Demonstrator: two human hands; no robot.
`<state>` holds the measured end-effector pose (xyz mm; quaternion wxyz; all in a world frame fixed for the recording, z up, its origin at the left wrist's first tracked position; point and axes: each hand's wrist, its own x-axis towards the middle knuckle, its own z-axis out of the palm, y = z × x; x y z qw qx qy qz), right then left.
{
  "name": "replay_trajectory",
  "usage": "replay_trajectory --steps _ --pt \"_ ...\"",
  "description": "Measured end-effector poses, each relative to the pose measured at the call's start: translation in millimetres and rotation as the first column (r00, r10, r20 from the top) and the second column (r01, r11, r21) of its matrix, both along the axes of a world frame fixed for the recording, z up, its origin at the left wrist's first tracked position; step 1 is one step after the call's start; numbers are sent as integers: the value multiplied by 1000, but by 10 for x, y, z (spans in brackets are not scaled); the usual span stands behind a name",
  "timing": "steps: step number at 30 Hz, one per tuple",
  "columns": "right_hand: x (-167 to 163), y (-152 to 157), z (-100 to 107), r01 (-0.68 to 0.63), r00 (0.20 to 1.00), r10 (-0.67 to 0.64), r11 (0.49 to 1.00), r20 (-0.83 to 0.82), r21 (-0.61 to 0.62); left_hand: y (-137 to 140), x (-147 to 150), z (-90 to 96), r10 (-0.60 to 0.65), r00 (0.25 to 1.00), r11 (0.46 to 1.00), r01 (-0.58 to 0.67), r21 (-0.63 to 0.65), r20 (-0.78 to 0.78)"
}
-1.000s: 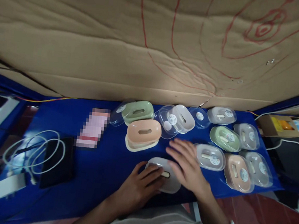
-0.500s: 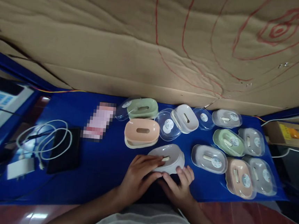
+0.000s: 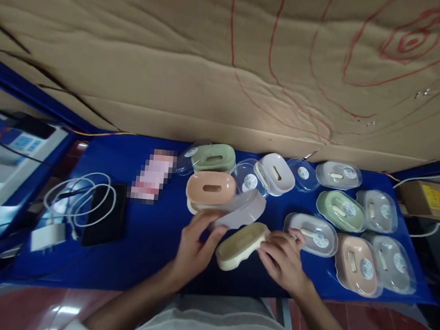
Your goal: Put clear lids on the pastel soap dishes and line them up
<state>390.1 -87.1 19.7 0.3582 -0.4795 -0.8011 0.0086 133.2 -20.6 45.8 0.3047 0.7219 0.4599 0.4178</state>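
At right hand (image 3: pixel 283 254), cream tray (image 3: pixel 240 247), oblong, tilted

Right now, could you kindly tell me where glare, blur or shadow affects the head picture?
In the head view, bright glare lies on the red floor tiles at lower left; there too, the grey dish in the left hand looks smeared towards its left end; also in the head view, the blue tabletop is darker near the person, and the pink item is pixelated.
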Motion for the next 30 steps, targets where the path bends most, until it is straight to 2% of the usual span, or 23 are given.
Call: replay_trajectory --steps 2,4,6,9,11,13,15,17,19,21,24,27,30 --pt "65 141 163 -93 992 97 994 76 -55 280 -97 113 -19 989 973 52 223 -148" --pt "83 260 257 -166 970 182 980 163 -106 606 -177 158 5 969 935 83 344 -248" --pt "48 349 266 -230 935 265 959 235 -167 923 -212 112 -15 948 928 131 348 -318" --pt "-68 423 183 -314 879 393 904 272 -290 1284 -176 -60 -80 909 932 214 292 -410" --pt "-128 441 149 -366 859 450 873 243 -323 1417 -128 -152 -115 890 929 253 269 -441" --pt "-119 447 191 -421 856 483 858 185 -295 1467 -112 -172 -129 869 921 284 267 -478" --pt "-14 463 320 -428 878 464 872 119 -237 1455 -170 -127 -94 845 911 286 296 -527" --pt "168 523 494 -376 918 391 909 61 -180 1409 -313 -70 8 826 917 219 334 -564" --pt "373 656 642 -252 964 260 960 54 -119 1356 -511 -56 141 806 942 70 330 -575" --pt "537 869 702 -76 992 78 997 103 -29 1316 -701 -106 224 775 960 -73 269 -590" --pt "610 1264 622 128 972 -137 990 191 59 1291 -866 -235 198 784 979 -131 155 -588" --pt "487 1595 506 146 953 -138 989 272 -10 1297 -882 -313 159 820 986 -104 129 -550" --pt "309 1774 530 110 909 -73 992 411 -67 1304 -844 -330 144 848 985 -74 155 -510"
